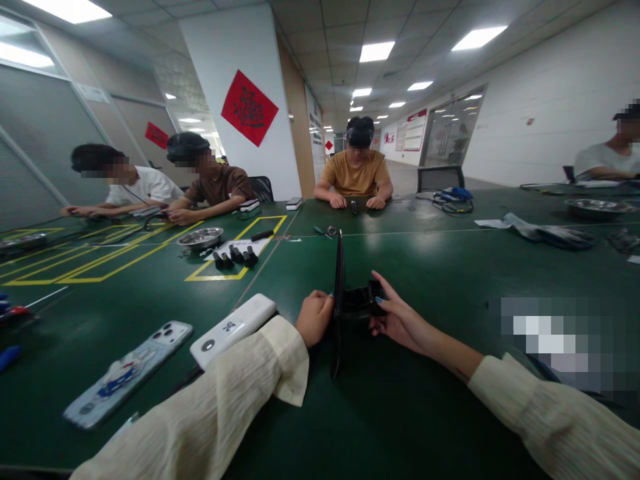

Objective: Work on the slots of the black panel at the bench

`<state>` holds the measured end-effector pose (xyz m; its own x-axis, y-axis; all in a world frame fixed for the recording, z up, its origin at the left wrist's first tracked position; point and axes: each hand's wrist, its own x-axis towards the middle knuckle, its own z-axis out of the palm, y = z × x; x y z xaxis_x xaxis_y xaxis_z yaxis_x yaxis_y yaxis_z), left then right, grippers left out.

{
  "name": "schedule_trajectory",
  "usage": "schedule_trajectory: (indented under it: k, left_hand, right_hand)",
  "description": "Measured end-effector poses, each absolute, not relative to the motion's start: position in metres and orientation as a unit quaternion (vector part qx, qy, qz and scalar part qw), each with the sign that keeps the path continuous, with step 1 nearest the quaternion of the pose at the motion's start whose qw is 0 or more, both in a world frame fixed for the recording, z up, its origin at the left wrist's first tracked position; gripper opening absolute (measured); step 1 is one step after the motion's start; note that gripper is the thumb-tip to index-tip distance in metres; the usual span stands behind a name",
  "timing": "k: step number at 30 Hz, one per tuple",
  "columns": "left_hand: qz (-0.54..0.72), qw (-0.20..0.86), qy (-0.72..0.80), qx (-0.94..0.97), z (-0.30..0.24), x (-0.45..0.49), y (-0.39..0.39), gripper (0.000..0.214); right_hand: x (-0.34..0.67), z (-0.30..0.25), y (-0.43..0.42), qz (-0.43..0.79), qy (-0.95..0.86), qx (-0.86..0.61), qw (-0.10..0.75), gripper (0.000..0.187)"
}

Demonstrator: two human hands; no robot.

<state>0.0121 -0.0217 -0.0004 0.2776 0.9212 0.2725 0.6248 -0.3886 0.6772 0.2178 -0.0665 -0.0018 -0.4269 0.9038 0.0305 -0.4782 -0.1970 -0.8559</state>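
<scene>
Above the table in front of me, a thin black panel [339, 313] stands upright, seen almost edge-on. A black blocky part [357, 303] juts out from its right side; I cannot make out what kind of device it is. My left hand [315, 317] is closed at the panel's left side, its fingertips partly hidden by the panel. From the right, my right hand [397, 317] grips the end of the blocky part between thumb and fingers. A white power bank [234, 327] marked 26 and a phone in a decorated case [130, 373] lie left of my left hand.
Across the green table [300, 267] sits a person in a yellow shirt [353, 173]; others sit left and far right. Several black cylindrical parts [235, 257] stand near a metal bowl [200, 237]. A second bowl [597, 208] and grey gloves [540, 230] lie right.
</scene>
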Motion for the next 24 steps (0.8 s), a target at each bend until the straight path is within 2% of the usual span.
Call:
schedule_trajectory:
  k: [7, 16, 24]
  left_hand:
    - [0.313, 0.144, 0.51, 0.788, 0.0013, 0.0116, -0.0218, 0.042]
    - [0.293, 0.186, 0.472, 0.81, 0.0067, 0.0107, -0.0229, 0.042]
    - [0.316, 0.245, 0.497, 0.77, 0.0048, 0.0113, -0.0232, 0.041]
  right_hand:
    - [0.2178, -0.003, -0.0658, 0.733, -0.416, -0.253, 0.475, 0.08]
    - [0.2169, 0.0, -0.067, 0.733, -0.408, -0.263, 0.477, 0.081]
    - [0.2167, -0.0014, -0.0661, 0.732, -0.409, -0.261, 0.478, 0.081]
